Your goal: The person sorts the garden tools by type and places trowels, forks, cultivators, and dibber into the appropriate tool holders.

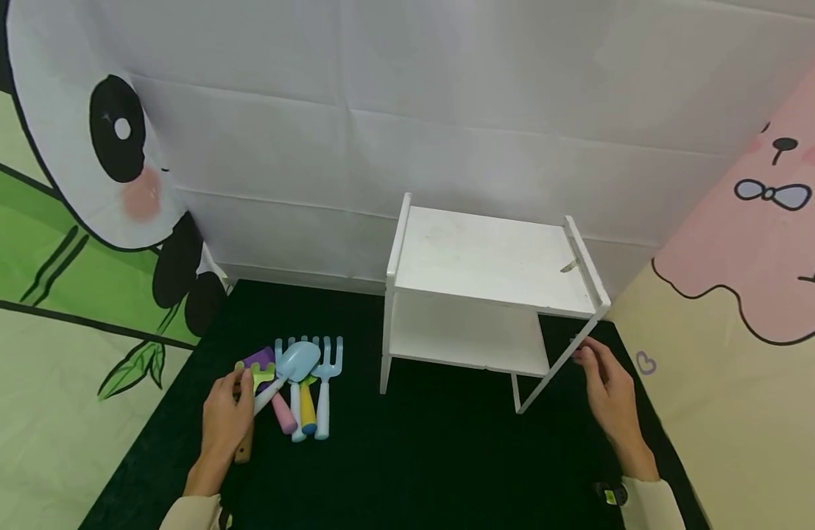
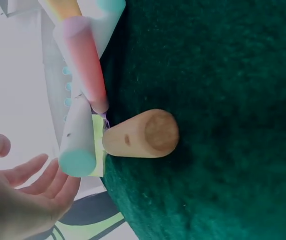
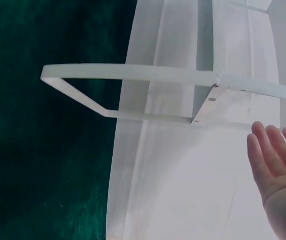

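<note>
A light blue toy trowel (image 1: 297, 361) lies on a pile of toy garden tools. My left hand (image 1: 226, 414) is beside its handle, and in the left wrist view the extended fingers reach the handle's rounded end (image 2: 76, 164). Close by are a lime green fork head (image 1: 264, 374) and a brown wooden handle (image 2: 140, 135). My right hand (image 1: 609, 394) is at the right side of a white two-tier shelf (image 1: 493, 254), its fingers extended near the frame. A small shiny piece beside those fingertips is cut off in the right wrist view.
Light blue forks (image 1: 324, 394), a pink handle (image 1: 284, 414), a yellow handle (image 1: 307, 408) and a purple piece (image 1: 260, 358) lie together on the dark green cloth (image 1: 407, 464). A white backdrop (image 1: 354, 147) stands behind the shelf, with printed cartoon panels at both sides.
</note>
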